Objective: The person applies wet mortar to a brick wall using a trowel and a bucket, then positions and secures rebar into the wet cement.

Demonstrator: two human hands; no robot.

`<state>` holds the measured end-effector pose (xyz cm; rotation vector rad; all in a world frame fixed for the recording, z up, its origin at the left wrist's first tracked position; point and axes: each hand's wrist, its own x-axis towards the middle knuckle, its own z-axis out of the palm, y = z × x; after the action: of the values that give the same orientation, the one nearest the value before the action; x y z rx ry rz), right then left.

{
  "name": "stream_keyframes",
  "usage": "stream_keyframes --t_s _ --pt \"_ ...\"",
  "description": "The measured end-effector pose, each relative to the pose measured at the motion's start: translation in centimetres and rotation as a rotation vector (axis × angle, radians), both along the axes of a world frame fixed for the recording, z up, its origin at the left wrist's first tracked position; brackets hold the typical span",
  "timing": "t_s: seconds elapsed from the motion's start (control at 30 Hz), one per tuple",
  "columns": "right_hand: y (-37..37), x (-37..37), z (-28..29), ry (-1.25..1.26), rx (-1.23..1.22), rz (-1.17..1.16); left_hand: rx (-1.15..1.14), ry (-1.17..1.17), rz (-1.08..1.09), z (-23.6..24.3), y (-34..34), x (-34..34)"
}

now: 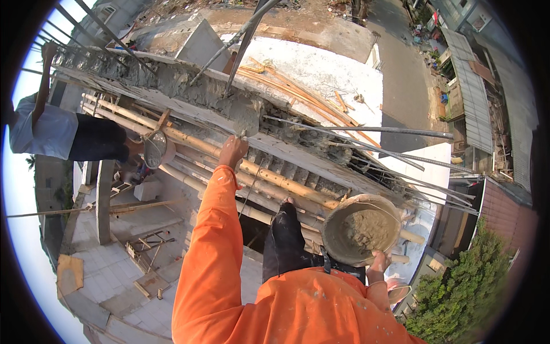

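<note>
My left hand, at the end of an orange sleeve, is closed around the handle of a trowel. The trowel's grey, mortar-coated blade lies over the edge of a long formwork trough, beside wet concrete. My right hand grips the near rim of a round bucket held against my right side. Grey wet mortar fills part of the bucket. Its handle's position is hard to make out.
Bamboo poles run beside the trough, high above a lower floor. Steel bars jut out on the right, and more stand upright at far left. Another person stands at left near a second bucket. An opening shows below.
</note>
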<state>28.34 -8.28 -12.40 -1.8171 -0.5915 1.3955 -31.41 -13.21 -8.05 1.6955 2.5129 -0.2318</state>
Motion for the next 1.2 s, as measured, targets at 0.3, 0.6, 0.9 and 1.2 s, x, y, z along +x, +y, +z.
stream_keyframes --t_s 0.3,0.6,0.9,1.2 --pt "0.8 -0.6 1.6 -0.018 0.011 0.064 0.045 -0.047 0.108 -1.6 -1.3 5.8" --pt "1.2 1.6 0.1 0.012 -0.082 0.007 0.213 -0.335 0.682 3.0 0.3 5.9" --pt "1.3 2.9 -0.9 -0.106 -0.039 0.054 0.112 0.044 0.341 7.7 3.0 2.4" --pt "1.2 2.9 -0.3 0.281 0.148 -0.028 -0.254 -0.157 0.197 11.7 -4.4 21.7"
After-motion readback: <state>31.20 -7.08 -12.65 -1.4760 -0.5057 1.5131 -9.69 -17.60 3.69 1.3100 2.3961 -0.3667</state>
